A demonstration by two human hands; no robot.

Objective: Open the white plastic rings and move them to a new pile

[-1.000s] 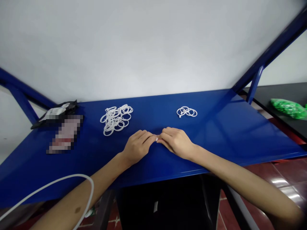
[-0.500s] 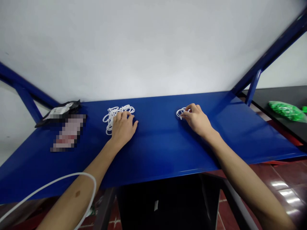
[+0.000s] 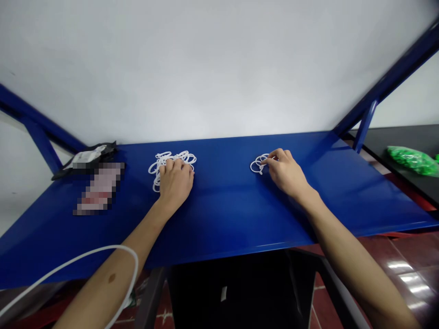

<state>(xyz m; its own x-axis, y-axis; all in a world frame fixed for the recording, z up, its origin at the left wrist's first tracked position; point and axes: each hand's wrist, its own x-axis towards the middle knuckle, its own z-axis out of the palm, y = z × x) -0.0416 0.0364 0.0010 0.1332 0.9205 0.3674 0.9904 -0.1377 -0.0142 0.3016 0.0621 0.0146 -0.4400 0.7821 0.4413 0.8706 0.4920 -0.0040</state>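
White ring pile [image 3: 156, 173] lies under left hand [image 3: 174, 183], fingers curled together on it; right hand [image 3: 286, 176] fingers pinch small ring cluster [image 3: 256, 165], 2 heaps well apart on counter [image 3: 226, 205].

**Blue bench: two lots of rings, two packets**

A glossy blue sheet-metal bench [image 3: 226, 214] runs left to right along a white wall. Left of centre, toward the far edge, a loose heap of thin white plastic rings [image 3: 154, 170] lies partly under the left hand [image 3: 174, 180]. Right of centre, the right hand [image 3: 286, 176] touches a small cluster of white rings [image 3: 255, 165]. At far left lie a black plastic pouch with a white label [image 3: 87, 157] and, just nearer, a flat pinkish packet [image 3: 98, 189], which is blurred.
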